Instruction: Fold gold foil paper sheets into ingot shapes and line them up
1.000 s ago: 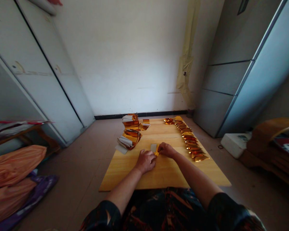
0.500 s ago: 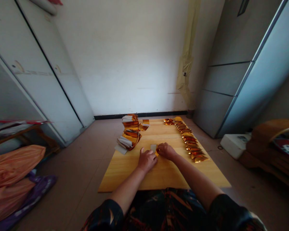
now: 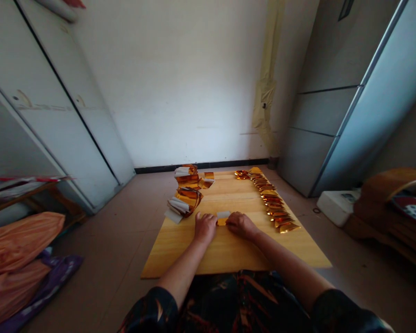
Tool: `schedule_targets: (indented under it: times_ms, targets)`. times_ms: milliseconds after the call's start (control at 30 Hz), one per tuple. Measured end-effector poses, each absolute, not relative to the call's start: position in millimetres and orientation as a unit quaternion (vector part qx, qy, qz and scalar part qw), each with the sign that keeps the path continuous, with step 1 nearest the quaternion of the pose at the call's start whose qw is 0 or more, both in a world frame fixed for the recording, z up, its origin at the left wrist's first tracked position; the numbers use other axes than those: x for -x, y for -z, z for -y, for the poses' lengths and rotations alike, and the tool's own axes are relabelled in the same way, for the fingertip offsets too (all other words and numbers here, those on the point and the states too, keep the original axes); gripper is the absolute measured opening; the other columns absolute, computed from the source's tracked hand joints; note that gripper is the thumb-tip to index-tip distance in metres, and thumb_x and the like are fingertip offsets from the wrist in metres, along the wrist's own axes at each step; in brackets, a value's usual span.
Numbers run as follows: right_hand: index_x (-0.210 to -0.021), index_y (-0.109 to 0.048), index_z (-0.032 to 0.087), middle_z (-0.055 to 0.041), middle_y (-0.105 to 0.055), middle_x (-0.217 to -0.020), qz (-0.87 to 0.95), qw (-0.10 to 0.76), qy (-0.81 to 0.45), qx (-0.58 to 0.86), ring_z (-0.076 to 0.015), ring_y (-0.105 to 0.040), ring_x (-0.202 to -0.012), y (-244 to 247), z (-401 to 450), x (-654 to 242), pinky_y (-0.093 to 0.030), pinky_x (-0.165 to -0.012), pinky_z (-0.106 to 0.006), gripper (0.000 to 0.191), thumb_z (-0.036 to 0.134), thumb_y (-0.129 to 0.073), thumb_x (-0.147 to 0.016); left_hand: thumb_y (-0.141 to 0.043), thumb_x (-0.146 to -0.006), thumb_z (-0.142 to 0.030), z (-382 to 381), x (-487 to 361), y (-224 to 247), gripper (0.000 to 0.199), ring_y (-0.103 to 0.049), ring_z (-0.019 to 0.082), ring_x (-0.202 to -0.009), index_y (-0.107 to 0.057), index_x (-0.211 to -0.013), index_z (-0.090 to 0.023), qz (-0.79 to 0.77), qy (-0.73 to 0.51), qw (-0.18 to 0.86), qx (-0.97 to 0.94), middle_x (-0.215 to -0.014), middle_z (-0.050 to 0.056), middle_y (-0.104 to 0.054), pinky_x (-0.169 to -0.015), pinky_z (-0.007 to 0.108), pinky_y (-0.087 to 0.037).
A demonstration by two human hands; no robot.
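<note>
On the wooden board [image 3: 235,254] lies a small paper sheet [image 3: 223,215], grey at its far part with a gold strip along the near edge. My left hand [image 3: 205,227] pinches the left end of the sheet, and my right hand [image 3: 241,225] has its fingers closed on the right end. Stacks of gold and grey paper [image 3: 190,196] stand at the board's left side. Down the right side runs a row of folded gold pieces [image 3: 273,202], with a small gold cluster [image 3: 241,175] at its far end.
Beyond the board is a white wall [image 3: 194,92]. A grey refrigerator [image 3: 319,120] and a white box [image 3: 336,207] stand to the right, near a wooden armchair [image 3: 374,203]. Orange bags [image 3: 24,240] lie at the left beside a cabinet [image 3: 65,115].
My hands have moved slightly apart to opposite ends of the sheet, which now lies crosswise with its gold strip showing between them.
</note>
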State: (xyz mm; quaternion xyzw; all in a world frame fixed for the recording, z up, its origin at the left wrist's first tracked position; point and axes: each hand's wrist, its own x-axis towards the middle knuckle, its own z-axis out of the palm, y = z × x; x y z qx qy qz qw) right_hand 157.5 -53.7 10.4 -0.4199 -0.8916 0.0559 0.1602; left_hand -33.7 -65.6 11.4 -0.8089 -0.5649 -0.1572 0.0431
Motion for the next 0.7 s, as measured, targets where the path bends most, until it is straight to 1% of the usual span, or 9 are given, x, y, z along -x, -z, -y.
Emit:
schedule_targets:
  times_ms: [67,133,267,333,367,433,533,600,700]
  targets:
    - [-0.088,-0.069,0.020,-0.0054,-0.066,-0.092,0.891,0.191,-0.054,0.408,-0.0157,-0.055,-0.085,-8,50,-166,-0.038,-0.078,-0.026,0.016,0.024,-0.054,-0.085,-0.045,-0.087,-0.013,67,33,-12,0.023,-0.058,0.019,-0.091,-0.066,-0.084,-0.022,0.555,0.145,0.041,0.818,-0.090,0.004,-0.068,-0.101,0.047,-0.024]
    - [-0.089,-0.070,0.021,-0.0056,-0.066,-0.090,0.891,0.208,-0.051,0.399,-0.0156,-0.055,-0.085,-6,48,-174,-0.038,-0.080,-0.027,0.019,0.027,-0.052,-0.088,-0.045,-0.087,-0.014,69,32,-13,0.022,-0.057,0.019,-0.092,-0.066,-0.085,-0.023,0.547,0.134,0.039,0.825,-0.090,0.004,-0.067,-0.103,0.048,-0.022]
    - [-0.088,-0.071,0.022,-0.0055,-0.065,-0.090,0.890,0.222,-0.043,0.396,-0.0154,-0.054,-0.084,1,44,-178,-0.038,-0.079,-0.027,0.020,0.030,-0.053,-0.088,-0.046,-0.087,-0.015,73,28,-14,0.022,-0.055,0.021,-0.097,-0.067,-0.084,-0.022,0.550,0.133,0.049,0.823,-0.089,0.005,-0.067,-0.106,0.051,-0.015]
    - [-0.086,-0.071,0.021,-0.0055,-0.064,-0.091,0.886,0.225,-0.036,0.404,-0.0153,-0.053,-0.083,3,41,-176,-0.037,-0.078,-0.026,0.018,0.029,-0.055,-0.087,-0.048,-0.086,-0.019,73,25,-15,0.020,-0.053,0.023,-0.102,-0.068,-0.084,-0.021,0.556,0.137,0.060,0.817,-0.089,0.006,-0.068,-0.106,0.052,-0.015]
    - [-0.084,-0.071,0.021,-0.0055,-0.064,-0.091,0.885,0.225,-0.032,0.406,-0.0152,-0.053,-0.083,4,40,-175,-0.037,-0.077,-0.026,0.017,0.028,-0.056,-0.086,-0.050,-0.085,-0.022,72,23,-16,0.019,-0.053,0.023,-0.103,-0.068,-0.084,-0.020,0.557,0.137,0.064,0.816,-0.090,0.007,-0.068,-0.106,0.052,-0.016]
    - [-0.080,-0.071,0.020,-0.0055,-0.063,-0.089,0.888,0.222,-0.025,0.403,-0.0147,-0.052,-0.081,3,39,-173,-0.037,-0.075,-0.026,0.018,0.027,-0.055,-0.086,-0.052,-0.084,-0.026,70,21,-18,0.018,-0.053,0.024,-0.101,-0.069,-0.084,-0.018,0.551,0.133,0.064,0.822,-0.091,0.009,-0.068,-0.103,0.049,-0.024]
    - [-0.075,-0.070,0.019,-0.0055,-0.063,-0.086,0.895,0.209,-0.007,0.395,-0.0142,-0.050,-0.078,0,39,-170,-0.035,-0.073,-0.025,0.022,0.024,-0.053,-0.087,-0.052,-0.083,-0.026,67,19,-20,0.020,-0.053,0.025,-0.099,-0.070,-0.085,-0.016,0.535,0.121,0.054,0.834,-0.092,0.011,-0.066,-0.092,0.041,-0.037]
    - [-0.075,-0.069,0.018,-0.0055,-0.064,-0.084,0.896,0.188,0.010,0.402,-0.0145,-0.050,-0.078,-4,40,-168,-0.034,-0.071,-0.025,0.023,0.021,-0.051,-0.087,-0.050,-0.084,-0.024,66,19,-18,0.021,-0.053,0.024,-0.099,-0.069,-0.086,-0.015,0.534,0.111,0.050,0.837,-0.093,0.011,-0.065,-0.088,0.038,-0.040]
    - [-0.075,-0.068,0.017,-0.0058,-0.064,-0.082,0.900,0.148,0.022,0.409,-0.0151,-0.050,-0.078,-9,41,-166,-0.033,-0.068,-0.025,0.023,0.020,-0.050,-0.087,-0.050,-0.084,-0.022,66,19,-16,0.021,-0.054,0.023,-0.097,-0.068,-0.089,-0.014,0.538,0.101,0.040,0.836,-0.094,0.012,-0.064,-0.087,0.036,-0.042]
